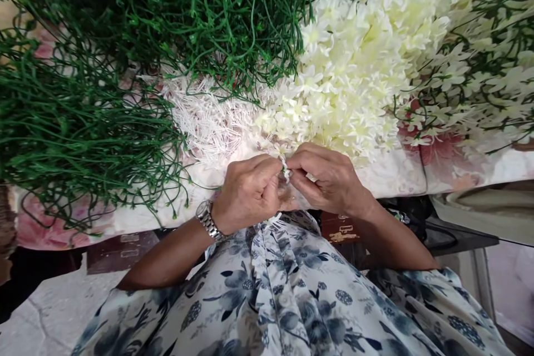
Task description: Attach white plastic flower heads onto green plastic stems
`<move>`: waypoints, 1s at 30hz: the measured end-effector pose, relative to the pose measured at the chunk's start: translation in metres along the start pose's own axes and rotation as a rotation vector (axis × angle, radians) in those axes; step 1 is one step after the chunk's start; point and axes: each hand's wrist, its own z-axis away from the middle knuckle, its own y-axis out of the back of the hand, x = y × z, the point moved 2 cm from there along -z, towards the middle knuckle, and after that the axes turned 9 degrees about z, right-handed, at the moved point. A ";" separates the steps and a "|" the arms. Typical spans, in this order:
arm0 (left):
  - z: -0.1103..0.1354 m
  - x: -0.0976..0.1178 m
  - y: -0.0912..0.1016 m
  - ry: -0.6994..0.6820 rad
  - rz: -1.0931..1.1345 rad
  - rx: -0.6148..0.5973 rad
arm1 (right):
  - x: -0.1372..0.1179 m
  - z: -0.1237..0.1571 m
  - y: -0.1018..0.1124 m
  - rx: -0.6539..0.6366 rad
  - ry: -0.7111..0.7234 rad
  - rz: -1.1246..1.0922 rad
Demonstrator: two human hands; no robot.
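Note:
My left hand (252, 189), with a metal watch (208, 219) on its wrist, is closed near the table's front edge. Thin white plastic stamens (274, 219) stick out below its fist. Opposite it, the thumb and forefinger of my right hand (331, 181) pinch a small white artificial flower piece (285, 169) between the two hands. Fingers cover part of this piece, so its full shape is hidden. Just beyond my hands lie a heap of white stamens (208, 117) and a large pile of pale yellow-white artificial flowers (346, 78).
Green plastic stems (200, 16) are heaped at the back, and more green stems (83, 133) spread over the left side. Finished-looking white flowers on green stems (467, 78) lie at the right. A floral cloth (400, 169) covers the table.

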 end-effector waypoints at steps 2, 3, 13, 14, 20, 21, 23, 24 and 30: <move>0.000 0.000 0.000 0.000 -0.005 0.006 | 0.000 0.000 0.000 -0.001 0.010 0.024; 0.000 -0.001 0.000 -0.001 -0.006 0.009 | 0.000 0.000 -0.001 0.000 0.016 0.035; 0.000 -0.001 0.002 0.030 0.073 0.059 | -0.004 -0.003 0.002 0.050 0.056 0.118; 0.000 -0.002 0.003 0.050 0.129 0.063 | -0.005 -0.003 0.006 0.051 0.050 0.105; -0.003 -0.007 0.008 0.353 0.645 0.033 | -0.006 0.002 0.030 0.097 -0.020 -0.011; -0.003 -0.007 0.008 0.398 0.722 0.013 | -0.006 0.004 0.032 0.129 -0.014 -0.010; -0.003 -0.009 0.007 0.466 0.833 -0.037 | -0.007 0.006 0.033 0.182 0.008 0.013; -0.002 -0.009 0.007 0.489 0.866 -0.061 | -0.008 0.006 0.033 0.195 0.022 0.034; -0.001 -0.010 0.004 0.554 0.896 -0.144 | -0.010 0.005 0.027 0.144 0.133 0.160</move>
